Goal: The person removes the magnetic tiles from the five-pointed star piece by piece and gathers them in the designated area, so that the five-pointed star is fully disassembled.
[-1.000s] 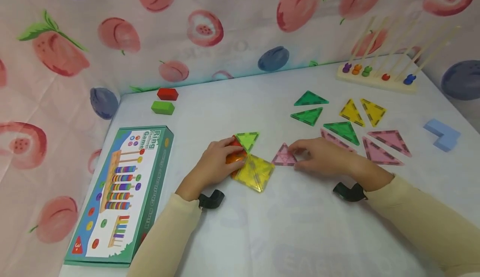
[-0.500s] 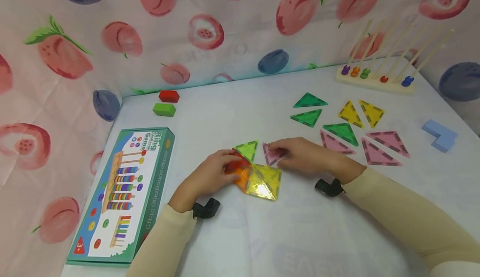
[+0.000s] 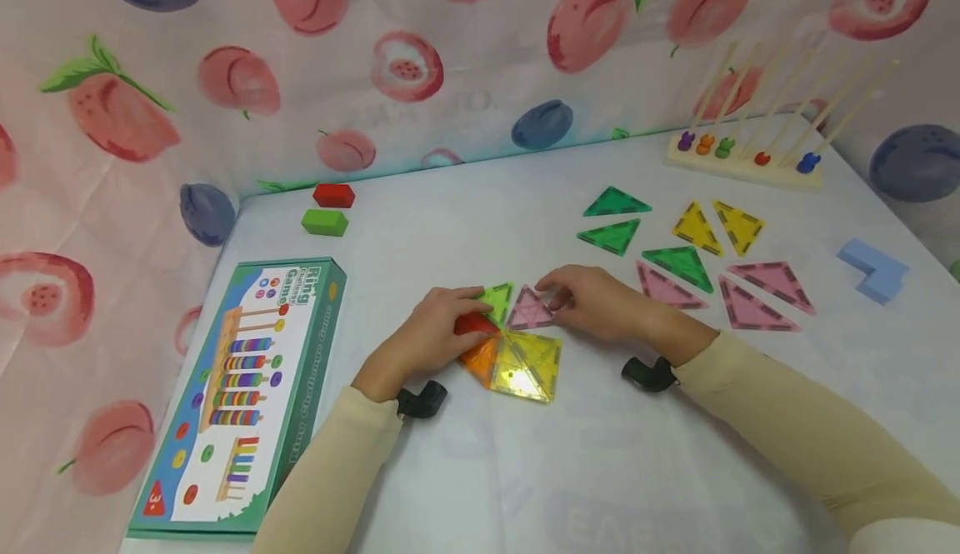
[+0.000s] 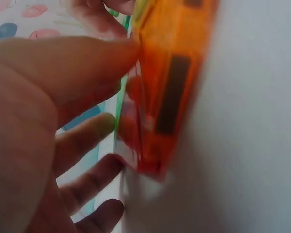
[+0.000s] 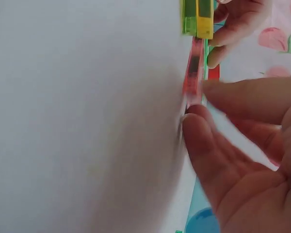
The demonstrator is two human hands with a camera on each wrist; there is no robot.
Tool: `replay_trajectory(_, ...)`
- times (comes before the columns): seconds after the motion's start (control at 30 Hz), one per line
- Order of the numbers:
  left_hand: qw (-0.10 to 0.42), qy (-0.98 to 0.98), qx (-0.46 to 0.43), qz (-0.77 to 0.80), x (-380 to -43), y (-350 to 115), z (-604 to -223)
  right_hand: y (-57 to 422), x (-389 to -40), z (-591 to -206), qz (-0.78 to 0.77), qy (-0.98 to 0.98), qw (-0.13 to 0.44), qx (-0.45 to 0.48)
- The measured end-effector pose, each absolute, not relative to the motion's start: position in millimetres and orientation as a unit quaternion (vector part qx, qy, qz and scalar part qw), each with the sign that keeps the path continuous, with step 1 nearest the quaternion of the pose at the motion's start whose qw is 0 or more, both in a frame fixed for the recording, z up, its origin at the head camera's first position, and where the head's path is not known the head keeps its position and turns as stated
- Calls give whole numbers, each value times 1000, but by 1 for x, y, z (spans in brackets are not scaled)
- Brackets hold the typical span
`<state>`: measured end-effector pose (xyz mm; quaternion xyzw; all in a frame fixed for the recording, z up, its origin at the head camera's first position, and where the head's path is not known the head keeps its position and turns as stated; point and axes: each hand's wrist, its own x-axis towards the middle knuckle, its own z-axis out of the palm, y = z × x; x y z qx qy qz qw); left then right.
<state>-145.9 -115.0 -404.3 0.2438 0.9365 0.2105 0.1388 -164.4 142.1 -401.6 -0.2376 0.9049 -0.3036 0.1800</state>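
Pink translucent plastic triangle tile (image 3: 529, 310) lies flat on the white bench (image 3: 615, 471), its apex pointing away from the person and its base running left-right. It sits just left of the right hand (image 3: 592, 304), whose fingertips pinch its right edge. The tile touches the lime green triangle tile (image 3: 497, 296) on its left; the left hand (image 3: 427, 339) presses flat on the red triangle tile (image 3: 474, 323) beside it

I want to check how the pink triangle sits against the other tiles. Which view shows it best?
The head view: the pink triangle lies flat, whole, beside the green triangle, pinched by the right hand. The right wrist view shows only its blurred edge; the left wrist view shows none of it.
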Motion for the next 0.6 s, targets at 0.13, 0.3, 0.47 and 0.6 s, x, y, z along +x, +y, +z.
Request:
replay_trajectory(0.13,131,943,243,186,-145,-119,-405,143,-162,-402,-328,897,190,-226)
replay_trajectory(0.3,104,960,227,125,-142,-118,-403,146,-155,-399,-322,899,186,-230)
replay_trajectory(0.47,83,971,208,84,-136,-114,-401,145,-149,-398,-308,899,187,-249)
replay_trajectory(0.6,69,978,186,63,-133,-112,-400,140,-138,-395,-273,905,193,-264)
